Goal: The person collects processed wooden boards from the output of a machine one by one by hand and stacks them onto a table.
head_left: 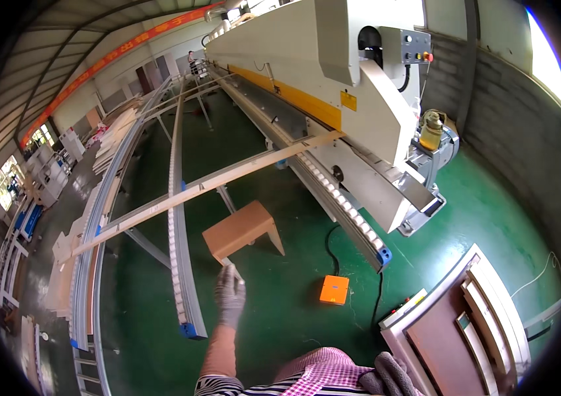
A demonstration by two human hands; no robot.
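Note:
My left hand, in a light grey knitted glove, reaches forward from the lower edge. Its fingers are drawn together, with a small whitish thing at the fingertips that is too small to name. Just past it a bent brown cardboard piece stands over the green floor; whether the hand touches it I cannot tell. Across the rails beyond lies a long, narrow pale strip, its right end at the machine. My right hand is not plainly visible. A grey fabric bundle sits at my right side, beside a pink checked cloth.
A long white and yellow machine runs into the distance. Metal rails with blue end caps flank my left hand. An orange box with a black cable lies on the floor. At lower right stands a cart with boards.

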